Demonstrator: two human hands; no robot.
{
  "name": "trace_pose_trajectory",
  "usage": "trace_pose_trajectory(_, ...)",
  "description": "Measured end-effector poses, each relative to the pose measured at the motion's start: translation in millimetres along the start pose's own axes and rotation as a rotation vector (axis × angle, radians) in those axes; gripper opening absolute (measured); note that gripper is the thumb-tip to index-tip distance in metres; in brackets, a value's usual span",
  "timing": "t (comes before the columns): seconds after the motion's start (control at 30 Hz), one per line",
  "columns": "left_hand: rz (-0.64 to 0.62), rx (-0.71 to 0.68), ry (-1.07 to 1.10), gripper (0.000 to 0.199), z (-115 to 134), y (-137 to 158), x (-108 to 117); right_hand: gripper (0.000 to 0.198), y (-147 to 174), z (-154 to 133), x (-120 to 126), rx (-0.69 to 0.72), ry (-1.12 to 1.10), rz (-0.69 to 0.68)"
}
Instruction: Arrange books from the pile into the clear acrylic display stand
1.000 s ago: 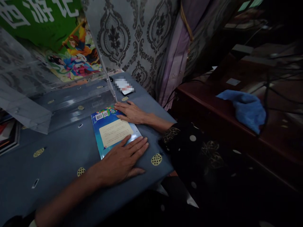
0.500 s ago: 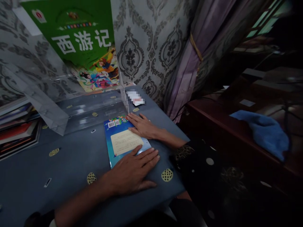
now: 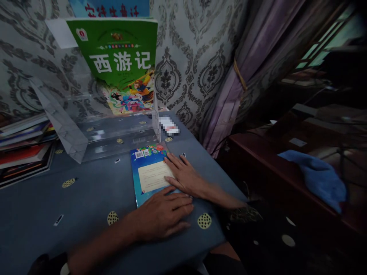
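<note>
A blue book (image 3: 151, 177) with a cream text panel and barcodes at its top lies closed on the blue-grey table. My left hand (image 3: 164, 212) rests flat over its near edge, fingers pointing right and slightly apart. Part of the book's lower side is hidden beneath that hand. Along the right side of the book lies my right hand (image 3: 185, 175), palm down, with its fingers stretched toward the far edge and the thumb near the text panel. Neither hand grips anything.
A clear acrylic stand (image 3: 119, 133) holds a green book (image 3: 122, 61) upright behind, with another blue book (image 3: 111, 7) further back. Stacked books (image 3: 25, 149) are at left. A purple curtain (image 3: 226, 95) and a blue cloth (image 3: 318, 177) are at right.
My right hand has slid nearer to me along the book's right side, off its far corner. My left hand stays at the near edge. The view has tilted up, showing more of the wall.
</note>
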State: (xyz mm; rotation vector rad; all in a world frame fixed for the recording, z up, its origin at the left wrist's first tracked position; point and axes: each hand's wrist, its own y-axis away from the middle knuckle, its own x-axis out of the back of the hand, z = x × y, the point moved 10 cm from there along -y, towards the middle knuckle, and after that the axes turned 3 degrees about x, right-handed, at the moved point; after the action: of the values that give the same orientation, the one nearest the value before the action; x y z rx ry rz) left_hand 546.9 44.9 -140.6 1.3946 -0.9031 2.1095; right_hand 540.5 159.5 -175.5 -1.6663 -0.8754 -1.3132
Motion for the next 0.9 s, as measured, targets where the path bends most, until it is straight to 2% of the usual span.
trace_pose_trajectory(0.13, 0.117, 0.02, 0.028, 0.033, -2.2, 0.5, 18.1, 0.064, 10.9, -5.5, 2.2, -0.02, 0.019, 0.011)
trace_pose_trajectory(0.23, 0.179, 0.129, -0.014, 0.03, -23.6, 3.9, 30.9, 0.061, 15.1, -6.6, 2.1, -0.039, 0.011, 0.016)
trace_pose_trajectory(0.33, 0.3, 0.356, -0.091, 0.031, -69.1, 19.2, 48.3, 0.061, 16.5, -6.5, 2.6, -0.053, 0.004, 0.02)
trace_pose_trajectory(0.47, 0.469, 0.713, -0.107, 0.038, -136.6, 58.9, 67.4, 0.062, 16.4, -6.7, 3.4, -0.06, 0.0, 0.013)
trace_pose_trajectory(0.57, 0.516, 0.828, 0.026, 0.042, -162.2, 76.8, 69.0, 0.062, 16.7, -6.4, 3.8, -0.068, -0.003, 0.003)
trace_pose_trajectory(0.7, 0.624, 0.865, 0.267, 0.038, -169.8, 81.4, 71.0, 0.061, 17.1, -6.2, 5.2, -0.066, -0.015, 0.017)
trace_pose_trajectory(0.77, 0.735, 0.903, 0.458, 0.035, -176.1, 85.7, 72.1, 0.061, 17.2, -5.7, 4.9, -0.064, -0.029, 0.023)
trace_pose_trajectory(0.9, 1.079, 1.001, 0.949, 0.025, -198.6, 108.2, 71.6, 0.063, 18.4, -4.7, 4.9, -0.056, -0.066, 0.043)
